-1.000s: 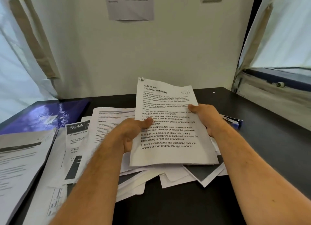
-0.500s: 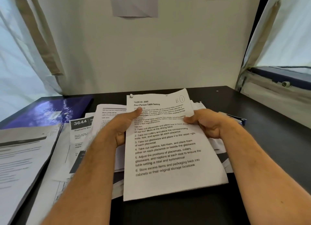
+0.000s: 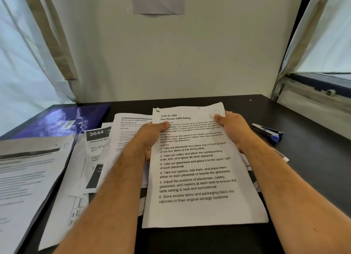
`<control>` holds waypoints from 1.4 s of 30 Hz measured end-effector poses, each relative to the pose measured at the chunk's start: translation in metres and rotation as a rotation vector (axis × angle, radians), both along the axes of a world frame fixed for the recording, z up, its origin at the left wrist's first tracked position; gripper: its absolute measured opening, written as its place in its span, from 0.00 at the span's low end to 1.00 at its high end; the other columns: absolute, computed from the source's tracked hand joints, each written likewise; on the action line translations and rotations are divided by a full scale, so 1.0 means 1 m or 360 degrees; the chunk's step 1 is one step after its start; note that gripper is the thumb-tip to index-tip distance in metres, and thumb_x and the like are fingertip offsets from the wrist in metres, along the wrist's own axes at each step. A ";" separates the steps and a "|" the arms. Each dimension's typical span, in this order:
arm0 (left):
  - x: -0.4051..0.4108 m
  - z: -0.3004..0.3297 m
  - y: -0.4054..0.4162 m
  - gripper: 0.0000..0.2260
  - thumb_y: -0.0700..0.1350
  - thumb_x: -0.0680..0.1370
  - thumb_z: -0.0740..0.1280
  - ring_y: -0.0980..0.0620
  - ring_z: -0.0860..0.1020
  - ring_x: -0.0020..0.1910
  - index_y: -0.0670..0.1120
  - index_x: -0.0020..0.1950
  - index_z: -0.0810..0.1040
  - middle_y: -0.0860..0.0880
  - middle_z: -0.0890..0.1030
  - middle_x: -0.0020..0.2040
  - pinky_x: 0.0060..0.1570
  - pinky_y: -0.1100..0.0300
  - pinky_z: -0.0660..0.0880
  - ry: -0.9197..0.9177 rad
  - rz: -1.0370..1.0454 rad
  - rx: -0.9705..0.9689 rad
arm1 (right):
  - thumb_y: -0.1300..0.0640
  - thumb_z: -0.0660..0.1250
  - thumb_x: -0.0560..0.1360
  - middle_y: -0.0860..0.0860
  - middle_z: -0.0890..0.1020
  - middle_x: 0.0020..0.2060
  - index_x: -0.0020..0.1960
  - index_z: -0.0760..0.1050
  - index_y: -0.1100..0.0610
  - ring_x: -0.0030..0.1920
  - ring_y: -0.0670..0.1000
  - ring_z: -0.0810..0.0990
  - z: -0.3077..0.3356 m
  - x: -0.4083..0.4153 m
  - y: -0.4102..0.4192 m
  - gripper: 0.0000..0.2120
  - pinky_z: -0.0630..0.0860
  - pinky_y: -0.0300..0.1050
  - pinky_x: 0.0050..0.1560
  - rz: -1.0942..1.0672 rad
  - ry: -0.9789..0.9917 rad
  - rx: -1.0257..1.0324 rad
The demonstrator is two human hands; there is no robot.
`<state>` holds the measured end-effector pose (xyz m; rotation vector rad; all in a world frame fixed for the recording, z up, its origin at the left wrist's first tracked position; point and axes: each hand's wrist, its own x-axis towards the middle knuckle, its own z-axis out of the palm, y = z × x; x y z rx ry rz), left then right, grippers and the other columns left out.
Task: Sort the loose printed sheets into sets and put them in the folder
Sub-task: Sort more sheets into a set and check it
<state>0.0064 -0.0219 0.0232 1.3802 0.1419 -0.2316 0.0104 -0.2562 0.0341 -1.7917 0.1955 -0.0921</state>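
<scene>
On the dark desk, before a pale wall: task at an early-to-middle stage, judging by the spread. Folder, purple, lying open at the far left edge, with printed pages resting on its near flap; whether those form a finished set cannot be told. Loose printed sheets fanned untidily between folder and centre, one headed "3644", others overlapping beneath and to the right; evidently unsorted. Remaining, by this reading: grouping of the fanned pile, then filing of all sets.

At centre, held stack, top page headed "TASK ID: 2692, Four-Person Table Setting", six numbered steps legible, a handwritten mark in its upper right corner. A staple or clip seemingly at the upper left corner, too small to confirm. Lower edge hanging toward the viewer over the pile, upper edge raised slightly.

Left hand gripping the left margin near the top, thumb on the printed face, fingers hidden behind. Right hand gripping the upper right corner likewise, thumb beside the handwritten mark. Both forearms extended forward, roughly symmetrical, wrists level.

Just beside the right hand, on bare desk: small blue and black stapler, untouched.
</scene>
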 end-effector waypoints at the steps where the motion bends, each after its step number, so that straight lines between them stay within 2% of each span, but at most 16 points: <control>1: 0.000 -0.001 -0.002 0.09 0.42 0.81 0.67 0.44 0.86 0.39 0.41 0.60 0.78 0.42 0.87 0.46 0.33 0.49 0.83 -0.0014 0.0010 0.0009 | 0.51 0.62 0.83 0.50 0.84 0.40 0.56 0.75 0.54 0.32 0.48 0.84 -0.001 0.000 0.000 0.08 0.80 0.44 0.31 -0.0006 -0.0015 -0.0011; 4: 0.002 -0.005 -0.005 0.09 0.42 0.81 0.67 0.45 0.86 0.39 0.42 0.61 0.79 0.43 0.87 0.46 0.34 0.50 0.83 -0.0045 0.0031 0.0038 | 0.52 0.62 0.83 0.49 0.83 0.40 0.56 0.74 0.53 0.29 0.45 0.83 -0.003 0.001 -0.001 0.06 0.76 0.39 0.25 -0.0027 -0.0066 -0.0088; 9: 0.001 -0.008 -0.007 0.08 0.45 0.81 0.67 0.46 0.86 0.39 0.44 0.58 0.79 0.45 0.87 0.45 0.33 0.53 0.82 -0.0090 0.0064 0.0066 | 0.52 0.62 0.83 0.50 0.84 0.42 0.55 0.76 0.53 0.32 0.46 0.83 -0.005 -0.003 0.001 0.07 0.78 0.39 0.28 -0.0052 -0.0136 -0.0020; 13: -0.001 -0.006 -0.014 0.08 0.46 0.82 0.66 0.46 0.86 0.39 0.44 0.58 0.80 0.45 0.87 0.45 0.34 0.53 0.82 -0.0155 0.0045 0.0078 | 0.47 0.59 0.84 0.52 0.85 0.39 0.49 0.78 0.54 0.33 0.50 0.84 -0.001 -0.012 -0.007 0.14 0.81 0.44 0.32 -0.0110 -0.0186 0.0082; 20: -0.004 -0.004 -0.028 0.07 0.45 0.82 0.66 0.49 0.86 0.37 0.44 0.56 0.80 0.47 0.87 0.42 0.30 0.56 0.81 -0.0211 0.0042 0.0053 | 0.45 0.57 0.84 0.53 0.86 0.44 0.54 0.78 0.54 0.37 0.52 0.86 0.000 -0.015 -0.020 0.16 0.84 0.46 0.36 -0.0085 -0.0202 -0.0018; 27: -0.006 0.001 -0.033 0.10 0.45 0.81 0.67 0.43 0.86 0.45 0.44 0.60 0.79 0.43 0.86 0.50 0.40 0.49 0.83 -0.0246 0.0022 0.0058 | 0.48 0.61 0.83 0.53 0.87 0.45 0.55 0.79 0.55 0.44 0.57 0.87 -0.008 -0.019 -0.042 0.13 0.84 0.58 0.50 -0.0031 -0.0065 0.0145; 30: -0.006 0.002 -0.034 0.08 0.44 0.82 0.65 0.43 0.85 0.47 0.46 0.60 0.79 0.44 0.86 0.51 0.48 0.44 0.82 -0.0252 0.0103 0.0127 | 0.48 0.61 0.82 0.54 0.87 0.46 0.55 0.79 0.56 0.46 0.57 0.87 -0.007 -0.020 -0.040 0.13 0.83 0.57 0.51 -0.0013 -0.0066 0.0086; 32: -0.007 0.001 -0.040 0.10 0.44 0.82 0.65 0.43 0.85 0.48 0.46 0.62 0.78 0.44 0.86 0.52 0.50 0.44 0.82 -0.0234 0.0117 0.0209 | 0.48 0.60 0.82 0.55 0.86 0.47 0.54 0.79 0.57 0.46 0.57 0.87 -0.007 -0.022 -0.040 0.14 0.84 0.55 0.51 -0.0023 -0.0065 0.0042; 33: -0.007 0.001 -0.045 0.12 0.44 0.82 0.66 0.44 0.85 0.50 0.47 0.65 0.76 0.45 0.85 0.54 0.51 0.45 0.81 -0.0248 0.0161 0.0296 | 0.48 0.60 0.82 0.55 0.86 0.47 0.54 0.79 0.57 0.47 0.57 0.86 -0.008 -0.022 -0.041 0.15 0.83 0.55 0.51 -0.0028 -0.0064 0.0028; 35: -0.006 0.005 -0.052 0.20 0.44 0.81 0.67 0.46 0.79 0.60 0.49 0.73 0.69 0.45 0.78 0.67 0.59 0.47 0.77 -0.0482 0.0412 0.0793 | 0.48 0.60 0.82 0.56 0.86 0.47 0.50 0.79 0.57 0.48 0.58 0.86 -0.009 -0.020 -0.042 0.15 0.81 0.56 0.53 -0.0046 -0.0064 0.0011; 37: -0.002 0.016 -0.062 0.23 0.44 0.82 0.66 0.49 0.72 0.67 0.50 0.76 0.65 0.47 0.70 0.73 0.66 0.49 0.70 -0.1026 0.0598 0.1348 | 0.49 0.60 0.82 0.56 0.86 0.47 0.46 0.79 0.55 0.46 0.57 0.86 -0.010 -0.019 -0.043 0.14 0.81 0.57 0.54 -0.0046 -0.0074 -0.0010; 39: 0.006 0.033 -0.081 0.19 0.42 0.83 0.62 0.51 0.70 0.70 0.51 0.74 0.68 0.50 0.72 0.73 0.71 0.50 0.67 -0.1484 0.0383 0.1573 | 0.49 0.59 0.82 0.55 0.86 0.45 0.48 0.80 0.57 0.46 0.58 0.86 -0.012 -0.016 -0.042 0.15 0.82 0.59 0.54 -0.0032 -0.0100 -0.0022; 40: 0.013 0.040 -0.094 0.18 0.41 0.83 0.60 0.50 0.70 0.71 0.51 0.73 0.70 0.51 0.73 0.72 0.73 0.50 0.64 -0.1571 0.0197 0.1679 | 0.50 0.59 0.82 0.55 0.87 0.44 0.49 0.81 0.58 0.46 0.58 0.86 -0.011 -0.016 -0.042 0.15 0.82 0.60 0.53 -0.0031 -0.0113 -0.0017; 42: 0.027 0.049 -0.119 0.18 0.40 0.84 0.58 0.51 0.71 0.70 0.50 0.73 0.71 0.51 0.76 0.69 0.78 0.49 0.54 -0.1542 -0.0157 0.1905 | 0.51 0.60 0.82 0.55 0.87 0.43 0.48 0.81 0.58 0.45 0.59 0.86 -0.011 -0.015 -0.041 0.15 0.82 0.61 0.52 -0.0044 -0.0166 -0.0032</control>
